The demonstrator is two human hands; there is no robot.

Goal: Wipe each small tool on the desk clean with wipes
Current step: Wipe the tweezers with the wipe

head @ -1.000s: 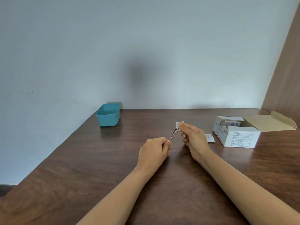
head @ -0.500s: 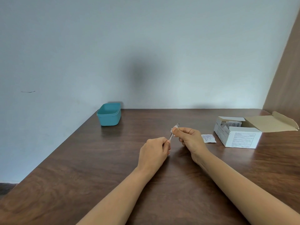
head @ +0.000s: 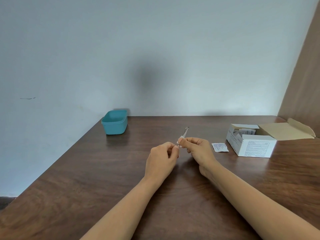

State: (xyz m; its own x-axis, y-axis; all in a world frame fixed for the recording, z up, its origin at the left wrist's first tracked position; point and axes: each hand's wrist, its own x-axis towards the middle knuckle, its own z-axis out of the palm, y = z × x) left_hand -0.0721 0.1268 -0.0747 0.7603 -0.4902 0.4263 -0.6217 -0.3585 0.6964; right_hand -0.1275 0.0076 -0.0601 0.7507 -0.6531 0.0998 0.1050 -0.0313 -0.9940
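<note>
My left hand [head: 161, 160] is curled over the dark wooden desk [head: 86, 179], its fingertips pinched shut on the near end of a slim silvery metal tool [head: 185, 132] that slants up and away from me, its far tip free in the air above the desk. My right hand [head: 197, 149] sits just beside the left, thumb and forefinger closed on a small white wipe [head: 180, 142] folded around the tool's shaft close to where my left fingers grip it; the other right fingers are bent in toward the palm. At the far left corner of the desk, against the pale wall, stands a teal plastic tub with rounded corners [head: 115, 122], open at the top; from here I cannot tell whether anything lies inside it. On my right is a white cardboard box with printed labels [head: 251, 142], its tan lid flap [head: 285, 131] folded back flat, and several white printed sachets stand crowded inside it. One flat white printed sachet [head: 220, 147] lies on the desk between my right hand and the box, just beside the box's near corner
</note>
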